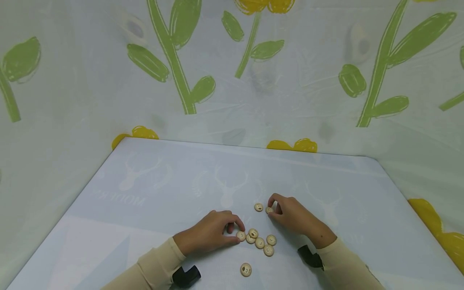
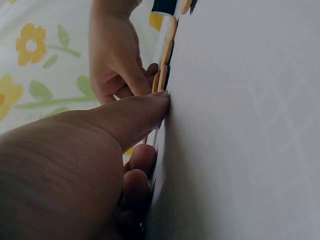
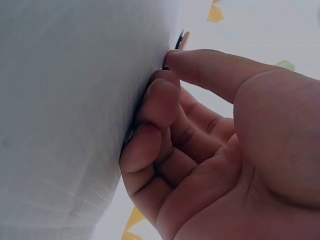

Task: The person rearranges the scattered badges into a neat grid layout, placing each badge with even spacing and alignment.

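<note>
Small round wooden discs with dark printed marks lie on the white table. My left hand (image 1: 213, 230) pinches one disc (image 1: 241, 236) flat on the tabletop, at the left end of a cluster. Farther back, my right hand (image 1: 291, 215) holds another disc (image 1: 269, 210) between thumb and forefinger. Just left of that sits a loose disc (image 1: 258, 207). Within the cluster, one disc (image 1: 253, 233) partly overlaps its neighbour (image 1: 250, 239). In the left wrist view, several discs (image 2: 170, 35) appear edge-on beyond my thumb. The right wrist view mostly hides the held disc behind the fingers.
A single disc (image 1: 245, 270) lies nearer the front, apart from the cluster. The table (image 1: 163, 181) carries faint deer-head prints. Behind it hangs a pale cloth (image 1: 308, 100) with green leaves and yellow flowers. Black wrist devices (image 1: 186, 277) sit at both sleeves.
</note>
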### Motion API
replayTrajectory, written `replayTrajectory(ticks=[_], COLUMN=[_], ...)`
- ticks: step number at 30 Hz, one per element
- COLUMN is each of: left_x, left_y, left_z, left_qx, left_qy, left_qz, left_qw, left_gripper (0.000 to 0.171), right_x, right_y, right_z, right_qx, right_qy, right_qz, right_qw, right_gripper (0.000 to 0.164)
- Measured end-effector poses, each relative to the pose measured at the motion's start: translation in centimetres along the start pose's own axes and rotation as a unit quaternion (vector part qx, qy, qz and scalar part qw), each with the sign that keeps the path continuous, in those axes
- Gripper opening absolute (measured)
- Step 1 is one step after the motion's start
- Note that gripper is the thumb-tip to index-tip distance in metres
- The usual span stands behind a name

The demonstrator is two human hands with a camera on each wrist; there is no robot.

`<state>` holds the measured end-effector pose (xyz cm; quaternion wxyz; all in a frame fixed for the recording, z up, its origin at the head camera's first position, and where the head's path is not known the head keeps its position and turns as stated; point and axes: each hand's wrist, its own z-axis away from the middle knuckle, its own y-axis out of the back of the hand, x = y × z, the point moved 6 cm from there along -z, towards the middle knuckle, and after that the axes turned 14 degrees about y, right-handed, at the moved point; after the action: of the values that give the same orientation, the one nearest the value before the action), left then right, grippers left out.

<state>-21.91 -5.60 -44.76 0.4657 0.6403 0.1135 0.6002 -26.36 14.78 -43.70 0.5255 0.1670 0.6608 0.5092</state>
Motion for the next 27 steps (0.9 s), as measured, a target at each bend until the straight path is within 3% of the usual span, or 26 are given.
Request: replayTrajectory(ticks=[10,27], left_x=[0.02,0.12], left_y=[-0.01,0.02], left_z=[-0.01,-0.09], left_qx=[0.002,-0.002], left_qy=[-0.004,-0.004], left_qz=[0.006,0.004], left_qw=[1.0,1.0], left_gripper=[0.02,0.02], right_x=[0.26,0.38], right_y=[-0.1,0.1], right_z=[-0.09,0.05], right_qx=[0.003,0.005], right_qy=[-0.024,0.003], right_qz=[0.006,-0.008], right_qw=[1.0,1.0], right_gripper=[0.021,0.021])
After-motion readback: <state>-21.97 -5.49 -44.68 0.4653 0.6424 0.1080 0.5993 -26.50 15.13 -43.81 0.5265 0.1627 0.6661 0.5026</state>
